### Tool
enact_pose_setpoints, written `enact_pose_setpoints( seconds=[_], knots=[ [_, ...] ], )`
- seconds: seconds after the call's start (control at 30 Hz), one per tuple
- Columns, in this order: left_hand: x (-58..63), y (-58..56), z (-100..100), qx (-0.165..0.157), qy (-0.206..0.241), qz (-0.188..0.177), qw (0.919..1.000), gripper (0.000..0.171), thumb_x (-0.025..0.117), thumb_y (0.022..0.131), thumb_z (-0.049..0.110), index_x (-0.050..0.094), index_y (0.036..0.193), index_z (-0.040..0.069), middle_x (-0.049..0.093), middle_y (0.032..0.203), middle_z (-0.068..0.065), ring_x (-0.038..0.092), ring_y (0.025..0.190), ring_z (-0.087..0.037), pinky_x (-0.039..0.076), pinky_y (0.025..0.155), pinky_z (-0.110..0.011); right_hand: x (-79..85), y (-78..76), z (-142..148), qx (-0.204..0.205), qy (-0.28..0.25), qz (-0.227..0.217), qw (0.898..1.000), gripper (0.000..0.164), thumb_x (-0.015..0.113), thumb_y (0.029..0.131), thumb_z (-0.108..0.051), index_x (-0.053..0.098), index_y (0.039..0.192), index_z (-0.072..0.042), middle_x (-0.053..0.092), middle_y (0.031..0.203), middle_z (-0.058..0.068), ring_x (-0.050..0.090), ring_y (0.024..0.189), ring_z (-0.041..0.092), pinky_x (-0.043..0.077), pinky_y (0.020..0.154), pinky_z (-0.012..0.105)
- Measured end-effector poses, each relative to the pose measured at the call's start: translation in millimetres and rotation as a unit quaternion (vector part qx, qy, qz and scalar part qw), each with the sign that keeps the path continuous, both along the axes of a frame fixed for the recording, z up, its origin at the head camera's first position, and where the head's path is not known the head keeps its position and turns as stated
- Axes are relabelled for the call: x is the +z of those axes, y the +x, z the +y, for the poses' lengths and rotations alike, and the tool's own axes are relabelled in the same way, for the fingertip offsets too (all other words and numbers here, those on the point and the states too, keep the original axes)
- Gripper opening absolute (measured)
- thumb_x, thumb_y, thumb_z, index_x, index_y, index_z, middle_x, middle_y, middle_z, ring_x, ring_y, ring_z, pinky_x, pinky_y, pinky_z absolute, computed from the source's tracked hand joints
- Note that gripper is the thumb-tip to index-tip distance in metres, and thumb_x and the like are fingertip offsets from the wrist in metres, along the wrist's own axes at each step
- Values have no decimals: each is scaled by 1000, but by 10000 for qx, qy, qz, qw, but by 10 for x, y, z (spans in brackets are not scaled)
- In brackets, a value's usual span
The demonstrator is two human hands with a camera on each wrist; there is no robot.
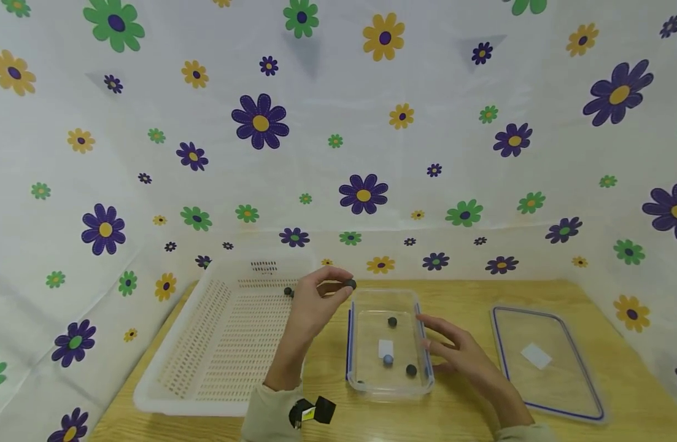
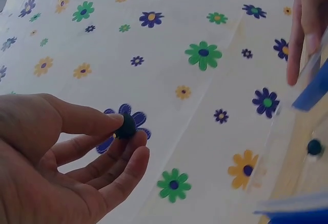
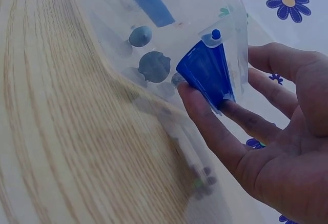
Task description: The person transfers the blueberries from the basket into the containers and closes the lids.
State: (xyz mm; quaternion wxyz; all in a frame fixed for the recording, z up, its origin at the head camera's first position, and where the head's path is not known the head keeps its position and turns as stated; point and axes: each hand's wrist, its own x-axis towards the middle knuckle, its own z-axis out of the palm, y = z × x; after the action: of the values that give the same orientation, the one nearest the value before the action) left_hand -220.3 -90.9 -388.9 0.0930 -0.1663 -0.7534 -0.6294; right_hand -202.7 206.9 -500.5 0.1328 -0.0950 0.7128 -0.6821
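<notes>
My left hand [image 1: 312, 307] pinches a small dark ball [image 1: 350, 283] between thumb and fingertips, above the far left corner of a clear plastic container [image 1: 390, 388]. In the left wrist view the ball [image 2: 126, 126] looks dark green. Inside the container lie two dark balls [image 1: 392, 321], a blue-grey ball [image 1: 388, 360] and a white paper slip [image 1: 385, 348]. Extended fingers of my right hand [image 1: 462, 356] touch the container's right wall. The right wrist view shows them beside a blue side latch [image 3: 207, 73], with balls [image 3: 155, 66] visible through the wall.
A white perforated basket [image 1: 178, 402] stands on the left, with dark balls [image 1: 288, 291] near its far right corner. To the right lies a clear lid [image 1: 559, 350] with a blue seal and a white slip. Flower-patterned sheeting [image 1: 327, 166] surrounds the wooden table [image 1: 454, 417].
</notes>
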Motion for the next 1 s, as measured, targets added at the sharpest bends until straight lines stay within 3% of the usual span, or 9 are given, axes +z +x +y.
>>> enact_pose_setpoints(
  seconds=[0.2, 0.37, 0.6, 0.77, 1.0],
  knots=[
    [-191, 16, 255, 87, 186, -66, 9998, 16, 70, 92, -6, 71, 108, -4, 69, 111, -19, 71, 103, -35, 59, 85, -31, 0, 1, -21, 23, -13, 0, 10000, 60, 64, 103, -23, 40, 157, -8, 20, 167, 21, 31, 143, 56, 58, 89, 50],
    [-443, -8, 386, 188, 880, -89, 9959, 18, 71, 90, -10, 70, 108, -10, 69, 108, -23, 70, 102, -41, 59, 83, -28, -1, -2, -36, 115, -28, 28, 9999, 61, 62, 104, -22, 38, 158, -6, 19, 167, 23, 34, 141, 57, 58, 89, 51],
    [-748, -82, 504, 37, 1556, -299, 9874, 19, 71, 90, -11, 70, 109, -9, 68, 111, -24, 69, 105, -40, 58, 86, -27, -25, 17, -28, 101, 20, 129, 9999, 59, 61, 105, -21, 38, 158, -7, 20, 166, 25, 38, 139, 57, 59, 87, 51],
    [-910, -138, 525, -57, 1626, -252, 9864, 19, 72, 90, -9, 69, 109, -9, 68, 112, -24, 69, 104, -40, 58, 83, -25, -30, 12, -24, 178, 12, 180, 9997, 59, 60, 105, -20, 37, 158, -7, 19, 166, 25, 37, 139, 57, 58, 88, 51],
    [-992, -164, 526, -220, 1227, -1, 9922, 21, 74, 91, -5, 69, 111, -9, 69, 111, -21, 69, 103, -37, 58, 84, -27, -19, 7, -7, 232, -66, 149, 9996, 59, 59, 106, -18, 35, 159, -5, 18, 166, 24, 35, 140, 56, 58, 89, 52]
  ],
)
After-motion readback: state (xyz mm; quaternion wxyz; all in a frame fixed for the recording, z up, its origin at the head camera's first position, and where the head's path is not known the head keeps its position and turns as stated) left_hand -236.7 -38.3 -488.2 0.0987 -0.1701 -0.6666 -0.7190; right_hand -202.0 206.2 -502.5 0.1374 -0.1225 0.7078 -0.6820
